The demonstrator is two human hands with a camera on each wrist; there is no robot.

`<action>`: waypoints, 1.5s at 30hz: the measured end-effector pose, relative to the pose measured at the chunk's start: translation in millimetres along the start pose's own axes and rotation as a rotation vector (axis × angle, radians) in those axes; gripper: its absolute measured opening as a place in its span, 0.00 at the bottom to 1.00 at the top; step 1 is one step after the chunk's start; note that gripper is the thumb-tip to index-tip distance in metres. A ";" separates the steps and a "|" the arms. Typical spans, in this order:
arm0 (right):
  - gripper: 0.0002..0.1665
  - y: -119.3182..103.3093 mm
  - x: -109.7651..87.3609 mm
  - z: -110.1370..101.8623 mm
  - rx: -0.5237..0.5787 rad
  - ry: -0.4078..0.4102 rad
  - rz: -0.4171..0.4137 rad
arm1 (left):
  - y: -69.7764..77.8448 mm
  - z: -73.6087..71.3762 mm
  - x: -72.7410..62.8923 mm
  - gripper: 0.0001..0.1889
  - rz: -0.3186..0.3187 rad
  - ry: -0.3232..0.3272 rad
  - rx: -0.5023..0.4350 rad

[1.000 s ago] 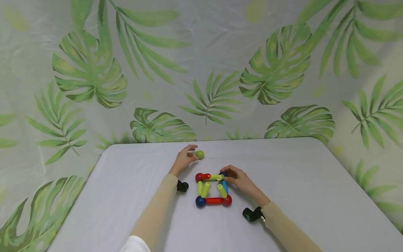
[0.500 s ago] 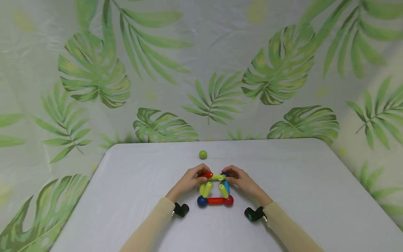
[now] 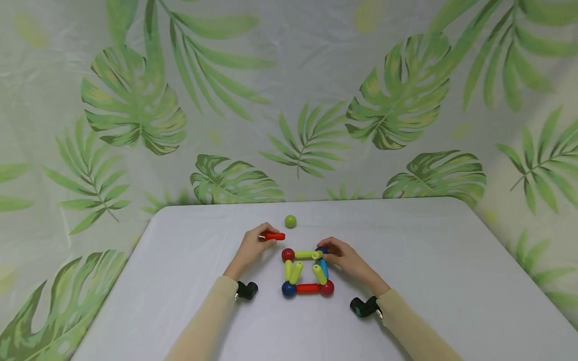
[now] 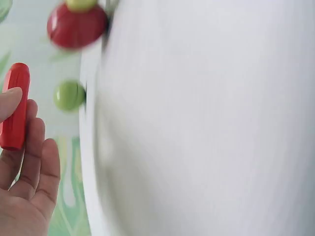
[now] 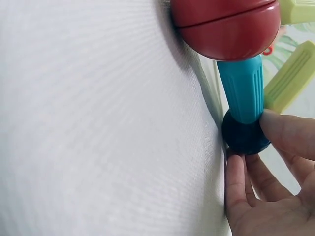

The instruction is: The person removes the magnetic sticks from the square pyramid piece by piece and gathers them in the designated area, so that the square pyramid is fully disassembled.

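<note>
In the head view, my left hand point(image 3: 250, 250) holds a red rod point(image 3: 274, 236) above the table, left of the square frame of rods and balls. The left wrist view shows the red rod point(image 4: 15, 130) pinched between thumb and fingers. My right hand point(image 3: 351, 263) grips the dark blue ball point(image 5: 242, 135) at the frame's far right corner. A blue rod point(image 5: 243, 88) joins that ball to a red ball point(image 5: 231, 29). The far left red ball point(image 3: 288, 254) has a yellow-green rod point(image 3: 303, 254) running to the right. Several yellow-green rods tilt up from the corners.
A loose green ball point(image 3: 290, 221) lies near the table's back edge, behind the frame. The white-covered table point(image 3: 180, 260) ends at a leaf-patterned cloth backdrop point(image 3: 298, 75). Another blue ball point(image 3: 289, 289) and a red rod point(image 3: 308, 288) form the frame's near side.
My left hand came from beside the green ball to the far left red ball, took the red rod off it, and moved left and back. My right hand stays at the blue ball.
</note>
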State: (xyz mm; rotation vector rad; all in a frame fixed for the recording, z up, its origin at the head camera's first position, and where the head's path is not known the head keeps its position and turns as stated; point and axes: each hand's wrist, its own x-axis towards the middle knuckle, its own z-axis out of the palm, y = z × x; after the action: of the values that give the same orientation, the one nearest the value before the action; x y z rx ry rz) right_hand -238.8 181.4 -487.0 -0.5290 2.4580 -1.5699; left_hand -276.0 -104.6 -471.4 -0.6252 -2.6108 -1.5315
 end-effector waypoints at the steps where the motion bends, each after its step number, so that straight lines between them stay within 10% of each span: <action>1: 0.16 0.2 -0.1 -0.2 -0.003 0.000 -0.002 | -5.1 -6.1 1.8 0.09 -0.019 0.022 0.011; 11: 0.15 -1.3 0.0 0.3 0.012 0.001 0.025 | -38.9 -58.0 21.5 0.09 -0.238 0.088 0.149; 22: 0.16 -3.8 0.9 2.3 0.022 -0.007 0.014 | -43.3 -66.0 22.9 0.14 -0.228 0.076 0.243; 27: 0.16 -10.3 -1.8 0.5 0.029 -0.015 0.027 | -20.1 -48.9 8.8 0.16 -0.081 0.079 0.083; 31: 0.16 -22.2 -6.2 -2.0 0.025 -0.014 0.036 | 27.2 -18.9 -23.5 0.14 0.025 -0.150 -0.119; 35: 0.16 -9.1 -2.3 -2.1 0.009 0.007 0.028 | 48.7 15.5 -49.1 0.17 0.078 -0.300 -0.099; 45: 0.17 -3.2 -2.1 0.0 0.017 -0.001 0.009 | 47.2 46.1 -62.1 0.20 0.169 -0.180 0.061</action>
State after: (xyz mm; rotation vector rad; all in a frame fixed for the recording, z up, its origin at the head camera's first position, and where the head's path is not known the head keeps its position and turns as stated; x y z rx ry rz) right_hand -236.2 181.0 -484.3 -0.5153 2.4405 -1.5859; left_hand -194.4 -65.0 -470.9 -0.9931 -2.6364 -1.4016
